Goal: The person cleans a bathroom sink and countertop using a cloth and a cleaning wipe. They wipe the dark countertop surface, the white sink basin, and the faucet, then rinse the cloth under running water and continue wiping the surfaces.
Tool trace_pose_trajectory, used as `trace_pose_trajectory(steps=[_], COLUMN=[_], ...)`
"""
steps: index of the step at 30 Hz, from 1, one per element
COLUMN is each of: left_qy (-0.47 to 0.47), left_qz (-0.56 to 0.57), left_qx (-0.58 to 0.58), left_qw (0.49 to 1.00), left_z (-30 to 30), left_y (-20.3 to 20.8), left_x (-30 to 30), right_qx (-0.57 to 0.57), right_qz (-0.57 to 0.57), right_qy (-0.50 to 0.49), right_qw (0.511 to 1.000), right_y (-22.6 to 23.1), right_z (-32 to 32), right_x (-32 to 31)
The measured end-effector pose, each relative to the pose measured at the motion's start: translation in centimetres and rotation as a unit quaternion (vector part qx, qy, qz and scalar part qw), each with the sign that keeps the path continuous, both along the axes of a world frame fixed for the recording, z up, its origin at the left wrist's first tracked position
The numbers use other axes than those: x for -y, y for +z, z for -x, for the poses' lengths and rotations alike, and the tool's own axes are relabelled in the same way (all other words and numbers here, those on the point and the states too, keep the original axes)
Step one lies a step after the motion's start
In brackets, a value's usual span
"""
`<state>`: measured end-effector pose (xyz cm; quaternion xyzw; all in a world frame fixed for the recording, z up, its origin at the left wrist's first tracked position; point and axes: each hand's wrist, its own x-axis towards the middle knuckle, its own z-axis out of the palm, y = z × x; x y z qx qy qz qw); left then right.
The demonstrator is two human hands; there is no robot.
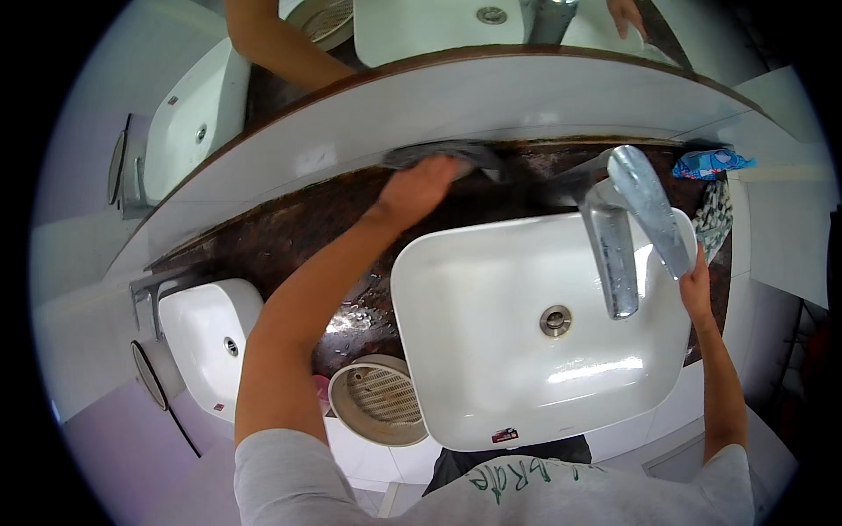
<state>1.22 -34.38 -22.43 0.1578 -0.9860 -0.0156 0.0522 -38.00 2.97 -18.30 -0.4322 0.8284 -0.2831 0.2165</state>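
Note:
My left hand (pixel 423 188) reaches to the back of the dark stone counter (pixel 289 223), its fingers closed on a crumpled grey cloth (pixel 465 158). The cloth lies against the foot of the white tiled wall. My right hand (pixel 697 289) grips the right rim of a white washbasin (pixel 478 351), and part of its fingers is hidden by the basin edge. Beside that hand lies a patterned dark-and-white cloth (pixel 715 219). A wet chrome tap (pixel 612 254) rises behind the basin and leans over it.
Left of the basin, a round beige strainer basket (pixel 381 403) sits at the counter's front edge, near a wet patch (pixel 355 320). A second washbasin (pixel 202 342) stands farther left. A blue packet (pixel 712 163) lies in the back right corner. A mirror (pixel 421 26) runs above the wall.

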Motion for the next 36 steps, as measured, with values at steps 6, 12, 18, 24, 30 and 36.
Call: trace_pose_trajectory(steps=[6,12,18,24,30,36], left_qy=[0.205,0.197,-0.068,-0.279,-0.12,0.076], left_qz=[0.059,-0.038,-0.272,0.066,0.061,-0.04], left_qx=[0.171,-0.033,-0.087,-0.054,-0.023,0.037], left_qw=[0.962,0.979,0.956,0.956,0.991,0.996], left_z=[-13.9,-14.6,-4.1,6.9,2.2,-11.8], left_y=[0.8,2.5,0.1,-4.1,-4.5,-2.1], left_x=[4.0,2.3,-1.0,-1.3,-0.2,0.2], right_qx=[0.006,0.002,0.012,0.022,-0.006,-0.016], right_qz=[-0.002,-0.017,-0.029,-0.031,-0.035,-0.017], right_qy=[0.011,-0.004,-0.017,-0.027,-0.012,0.002], right_qw=[1.0,1.0,0.999,0.999,0.999,1.0], right_y=[-0.1,-0.9,-0.4,0.0,0.9,0.7], right_z=[0.1,0.9,0.5,0.2,-0.4,-0.5], right_x=[0.1,-0.7,0.0,-0.1,0.1,0.4])
